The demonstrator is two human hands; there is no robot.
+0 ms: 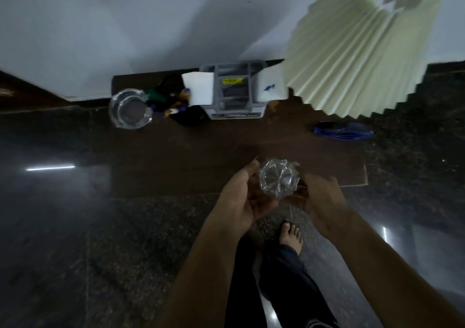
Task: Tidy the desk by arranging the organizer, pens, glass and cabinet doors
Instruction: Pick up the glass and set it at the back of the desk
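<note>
I see the left hand [241, 197] and right hand [319, 197] curled round the glass [278, 178] (steadying it, I'd guess), well before the organizer [235, 91].

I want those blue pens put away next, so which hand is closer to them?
The right hand. It holds the cut glass below and left of the blue pens; the left hand is farther left.

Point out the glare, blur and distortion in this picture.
Head view: dim overall; bright glare streaks on the glossy floor; wide-angle bending curves the desk edges; the glass between both hands looks slightly soft; the lampshade is brightest.
</note>
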